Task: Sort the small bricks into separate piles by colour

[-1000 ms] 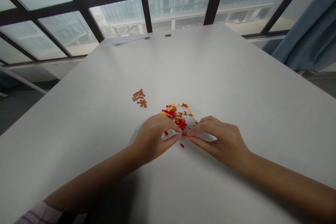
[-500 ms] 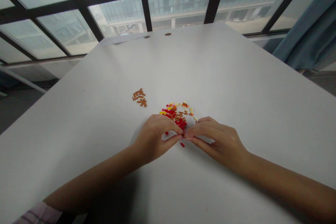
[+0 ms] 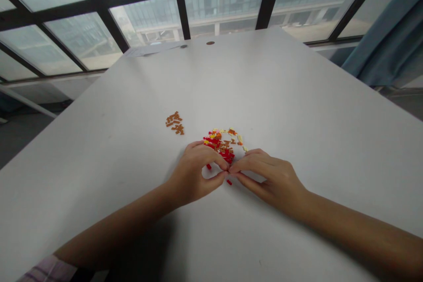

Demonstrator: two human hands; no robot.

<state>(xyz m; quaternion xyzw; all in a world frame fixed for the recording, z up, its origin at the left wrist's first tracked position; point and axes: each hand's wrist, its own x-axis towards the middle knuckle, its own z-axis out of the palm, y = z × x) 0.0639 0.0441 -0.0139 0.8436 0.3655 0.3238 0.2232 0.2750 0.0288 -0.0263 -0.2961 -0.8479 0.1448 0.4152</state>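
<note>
My left hand point(image 3: 194, 175) is closed in a pinch, thumb against forefinger. Its fingertips meet those of my right hand point(image 3: 271, 175), which pinches from the other side. Between them a speck of dark red shows, a small red building brick point(image 3: 228, 170) mostly hidden by the fingers. Just beyond the fingertips lies a loose heap of red building bricks point(image 3: 226, 155), mixed with brown, orange, yellow and cream ones. A single red brick point(image 3: 229, 182) lies on the table below the pinch, and another red brick point(image 3: 209, 167) is beside my left thumb and forefinger.
A separate pile of brown bricks point(image 3: 174, 120) lies to the left of the heap on the white table point(image 3: 257, 88). At the far edge are papers point(image 3: 148, 50) and two round discs point(image 3: 210, 42). Windows stand behind, with a blue curtain point(image 3: 383, 48) at the right.
Both hands stay pinched together, with small shifts at the fingertips. The whole view has moved slightly; the brick piles look the same.
</note>
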